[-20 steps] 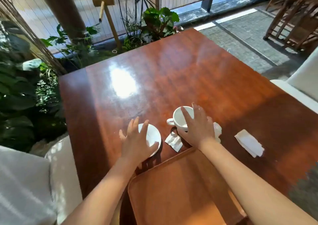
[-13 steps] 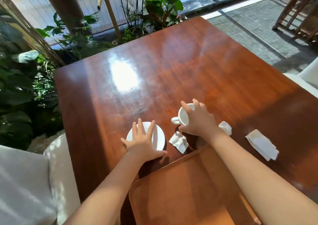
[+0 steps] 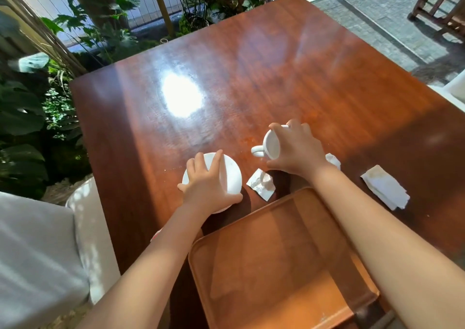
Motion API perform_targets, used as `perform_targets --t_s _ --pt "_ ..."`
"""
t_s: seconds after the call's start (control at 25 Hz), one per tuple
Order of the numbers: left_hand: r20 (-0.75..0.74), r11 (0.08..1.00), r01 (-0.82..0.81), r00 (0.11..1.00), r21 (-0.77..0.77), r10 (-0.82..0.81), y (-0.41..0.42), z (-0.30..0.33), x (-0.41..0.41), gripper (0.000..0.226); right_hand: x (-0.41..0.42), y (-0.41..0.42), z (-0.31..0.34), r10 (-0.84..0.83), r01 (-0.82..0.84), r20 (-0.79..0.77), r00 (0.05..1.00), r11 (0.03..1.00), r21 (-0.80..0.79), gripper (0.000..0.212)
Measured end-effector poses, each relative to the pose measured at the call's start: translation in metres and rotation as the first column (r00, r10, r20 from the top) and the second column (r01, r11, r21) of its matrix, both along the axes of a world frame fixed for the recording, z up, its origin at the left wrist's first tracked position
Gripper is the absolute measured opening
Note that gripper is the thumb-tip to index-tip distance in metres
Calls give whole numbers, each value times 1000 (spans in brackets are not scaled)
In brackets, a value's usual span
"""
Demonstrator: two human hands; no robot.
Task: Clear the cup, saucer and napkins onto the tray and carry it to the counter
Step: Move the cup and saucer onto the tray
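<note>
My right hand [image 3: 295,150] grips the white cup [image 3: 271,145], lifted and tipped so its mouth faces left, handle at the lower left. My left hand [image 3: 206,184] holds the white saucer [image 3: 231,175], fingers over its top and thumb at its near rim. A crumpled napkin [image 3: 261,184] lies between the two hands. A second crumpled napkin [image 3: 333,160] peeks out behind my right wrist. A flat folded napkin [image 3: 385,186] lies to the right. The brown tray [image 3: 276,265] sits at the table's near edge, nothing in it.
The glossy wooden table [image 3: 239,77] stretches ahead. A white cushioned seat [image 3: 37,253] stands at the left and another [image 3: 455,89] at the right edge. Plants [image 3: 37,117] line the left and far sides. Wooden chairs [image 3: 442,4] stand at the far right.
My right hand has closed on the cup, lifted it and tipped it sideways. My left hand has wrapped around the saucer. The view has moved closer to the table.
</note>
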State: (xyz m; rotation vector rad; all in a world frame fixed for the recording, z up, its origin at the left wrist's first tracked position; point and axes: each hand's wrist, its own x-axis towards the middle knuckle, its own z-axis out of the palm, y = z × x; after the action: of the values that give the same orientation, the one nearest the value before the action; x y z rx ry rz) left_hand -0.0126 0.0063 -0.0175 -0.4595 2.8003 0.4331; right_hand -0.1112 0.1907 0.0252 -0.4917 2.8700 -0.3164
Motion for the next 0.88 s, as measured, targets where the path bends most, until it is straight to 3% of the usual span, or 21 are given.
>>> perform_targets --t_s 0.2,0.28,0.4,0.88 --pt "-96 999 8 995 31 -5 23 13 54 109 55 16 15 -18 17 -26 999 999 -43 81" --pt "-28 1000 -5 1000 30 5 37 11 77 110 84 24 14 23 -28 -88 996 998 -56 82" --pt "71 999 16 997 48 -19 59 6 105 110 117 32 9 -3 0 -57 998 999 -51 81" --pt "132 997 64 989 41 -69 80 -8 130 105 144 51 -13 -57 55 35 998 997 55 83"
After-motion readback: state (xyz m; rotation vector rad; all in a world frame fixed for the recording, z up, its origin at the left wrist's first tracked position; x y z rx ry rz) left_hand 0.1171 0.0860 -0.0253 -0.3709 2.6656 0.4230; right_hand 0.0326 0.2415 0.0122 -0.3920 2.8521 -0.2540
